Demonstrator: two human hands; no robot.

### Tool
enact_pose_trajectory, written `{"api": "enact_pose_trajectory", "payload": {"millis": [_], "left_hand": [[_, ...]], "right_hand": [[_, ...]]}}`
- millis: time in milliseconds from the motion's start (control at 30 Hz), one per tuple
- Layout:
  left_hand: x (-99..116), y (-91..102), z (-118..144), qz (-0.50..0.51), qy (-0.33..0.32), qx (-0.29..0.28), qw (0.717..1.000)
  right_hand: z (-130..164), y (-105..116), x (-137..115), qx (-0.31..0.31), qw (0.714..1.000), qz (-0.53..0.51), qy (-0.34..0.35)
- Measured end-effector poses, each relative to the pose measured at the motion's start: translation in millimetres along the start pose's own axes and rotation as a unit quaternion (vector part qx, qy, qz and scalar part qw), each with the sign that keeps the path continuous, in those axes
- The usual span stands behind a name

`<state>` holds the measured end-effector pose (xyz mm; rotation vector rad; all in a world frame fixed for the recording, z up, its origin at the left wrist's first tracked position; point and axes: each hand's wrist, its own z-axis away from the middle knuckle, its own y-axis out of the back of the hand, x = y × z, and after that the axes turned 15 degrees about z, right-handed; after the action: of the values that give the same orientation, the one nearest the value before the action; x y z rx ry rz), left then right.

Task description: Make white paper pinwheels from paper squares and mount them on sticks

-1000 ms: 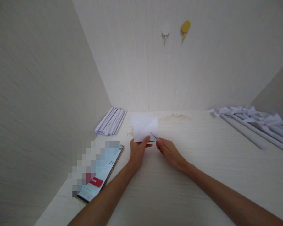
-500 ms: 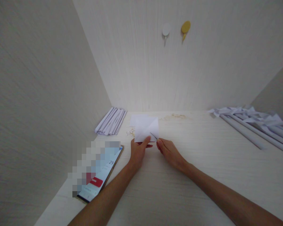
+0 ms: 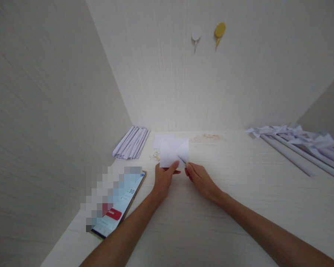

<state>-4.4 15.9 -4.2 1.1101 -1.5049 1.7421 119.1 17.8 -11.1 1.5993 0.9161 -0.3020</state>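
My left hand [image 3: 163, 180] grips a white sheet of paper [image 3: 173, 150] by its near edge, thumb on top and fingers underneath. A faint diagonal line crosses the sheet. My right hand [image 3: 200, 180] is closed around a thin, dark, pointed tool [image 3: 182, 159], whose tip lies over the right part of the sheet. What kind of tool it is cannot be made out, as its rear end is hidden in the fingers. Partly behind the held sheet, another piece of white paper [image 3: 157, 141] lies on the table.
At the left is a phone [image 3: 125, 202] with its screen lit, beside my left forearm. Folded paper strips [image 3: 131, 143] lie beyond it. Long paper rolls [image 3: 300, 163] with frayed ends are at the right. Small pale scraps [image 3: 155, 155] lie near the sheet. Two hooks [image 3: 196, 34] hang on the wall.
The held sheet has shifted slightly to the right. Both hands keep their grip, and the tool tip stays over the paper. The number on the phone has gone from 29 to 30.
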Motion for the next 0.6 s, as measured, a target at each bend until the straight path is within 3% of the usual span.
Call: {"api": "enact_pose_trajectory", "payload": {"millis": [600], "left_hand": [[-0.3,1.4,-0.1,-0.026,-0.005,-0.012,1.0]], "right_hand": [[0.4,0.4,-3.2,-0.001,1.0,0.014,0.002]]}}
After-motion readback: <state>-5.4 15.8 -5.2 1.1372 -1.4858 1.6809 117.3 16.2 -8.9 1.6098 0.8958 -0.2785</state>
